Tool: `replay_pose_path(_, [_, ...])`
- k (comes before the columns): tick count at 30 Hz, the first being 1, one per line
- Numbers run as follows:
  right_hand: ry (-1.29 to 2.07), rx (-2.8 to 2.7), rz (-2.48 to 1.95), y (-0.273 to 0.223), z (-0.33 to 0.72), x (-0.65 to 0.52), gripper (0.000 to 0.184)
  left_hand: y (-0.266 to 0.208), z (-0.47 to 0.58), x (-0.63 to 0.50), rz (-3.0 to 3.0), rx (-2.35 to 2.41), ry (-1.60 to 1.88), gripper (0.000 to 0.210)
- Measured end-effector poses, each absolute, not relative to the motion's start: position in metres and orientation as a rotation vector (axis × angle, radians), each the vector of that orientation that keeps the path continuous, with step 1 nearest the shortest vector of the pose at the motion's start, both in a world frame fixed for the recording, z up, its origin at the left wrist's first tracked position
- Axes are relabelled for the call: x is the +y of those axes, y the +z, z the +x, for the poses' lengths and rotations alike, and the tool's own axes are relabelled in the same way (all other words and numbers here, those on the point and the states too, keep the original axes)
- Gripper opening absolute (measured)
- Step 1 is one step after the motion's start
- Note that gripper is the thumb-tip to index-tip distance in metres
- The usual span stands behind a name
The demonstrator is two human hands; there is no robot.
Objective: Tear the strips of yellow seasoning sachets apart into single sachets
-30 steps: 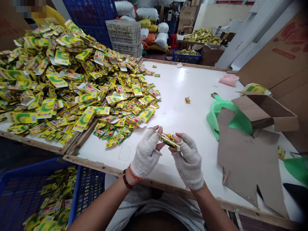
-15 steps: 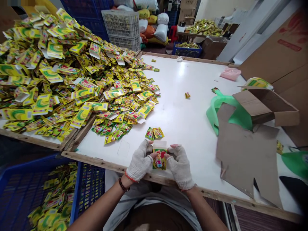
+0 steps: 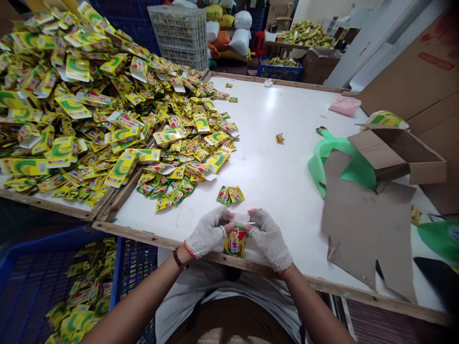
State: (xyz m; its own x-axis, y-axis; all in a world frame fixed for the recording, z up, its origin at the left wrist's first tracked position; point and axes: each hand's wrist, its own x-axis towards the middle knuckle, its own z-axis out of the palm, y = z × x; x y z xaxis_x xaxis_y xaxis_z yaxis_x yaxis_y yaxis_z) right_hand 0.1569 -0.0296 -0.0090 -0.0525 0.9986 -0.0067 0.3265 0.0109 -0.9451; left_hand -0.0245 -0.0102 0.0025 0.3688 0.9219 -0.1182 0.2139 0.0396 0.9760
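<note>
Between my gloved hands, at the table's near edge, is a small green, red and yellow candy box (image 3: 235,240) with its white top flap raised. My left hand (image 3: 208,233) pinches the upper left side of the box near the flap. On the other side, my right hand (image 3: 268,239) has its thumb and fingers closed at the upper right corner by the flap. Just beyond the box lie two candy sachets, a green one (image 3: 224,196) and a yellow one (image 3: 236,194). What is inside the box is hidden.
A large heap of yellow boxes and sachets (image 3: 118,110) covers the left. A blue crate (image 3: 36,253) with sachets stands below it. To the right lie flattened cardboard (image 3: 366,229), a green plastic scoop (image 3: 315,167) and an open carton (image 3: 426,174). One loose sachet (image 3: 279,138) sits mid-table.
Both hands have shifted up to the box's top, around the flap. The box has moved slightly left and toward me, and more of its front shows.
</note>
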Motion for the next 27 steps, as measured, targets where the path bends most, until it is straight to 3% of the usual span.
replay_pose_path(2, [1.051,-1.569,-1.394,-0.01,0.157,-0.029,0.029,0.001,-0.025,-0.009,1.398,1.082,0.77,0.027])
replay_pose_path(6, [0.921,-1.778,-1.335,-0.008,0.158,-0.036,0.025,0.007,-0.029,-0.009,1.558,1.096,0.726,0.019])
replay_pose_path(13, [1.122,-1.666,-1.469,0.011,0.156,-0.028,0.024,0.021,-0.031,0.007,1.696,0.996,0.576,0.025])
replay_pose_path(18, [1.085,-1.733,-1.456,0.01,0.159,-0.026,0.023,0.021,-0.036,0.011,1.831,0.965,0.51,0.028])
replay_pose_path(23, [0.895,-2.102,-1.103,-0.001,0.171,-0.045,0.037,0.03,-0.045,-0.006,2.317,0.785,0.404,0.017])
replay_pose_path(27, [0.798,-2.186,-1.063,-0.01,0.176,-0.059,0.042,0.025,-0.044,-0.024,2.555,0.726,0.316,0.018])
